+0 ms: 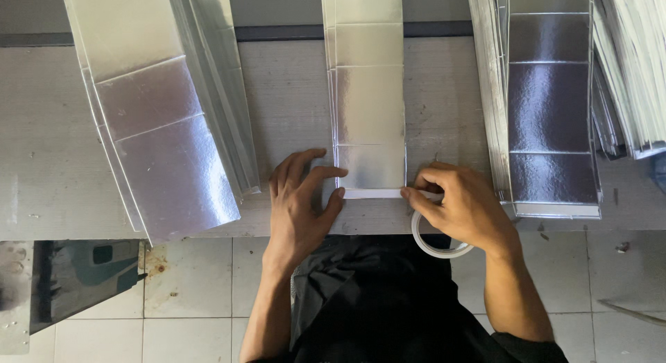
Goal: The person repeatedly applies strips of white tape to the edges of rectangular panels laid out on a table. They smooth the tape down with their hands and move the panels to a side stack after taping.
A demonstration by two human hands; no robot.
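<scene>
A long silver foil-faced strip [369, 92] with crosswise folds lies down the middle of the grey table [41, 162]. A band of white tape [372, 194] runs across its near end. My left hand [300, 203] lies flat beside the strip's left corner, thumb and forefinger pressing the tape's left end. My right hand [463, 207] pinches the tape at the strip's right corner and holds a white tape roll [437, 246] hanging under the palm at the table's edge.
A stack of silver strips [163, 127] lies slanted at the left, another stack [551, 106] at the right, with a pile of more sheets [635, 65] at the far right. Tiled floor [194, 287] and a dark sheet [76, 276] show below the table's edge.
</scene>
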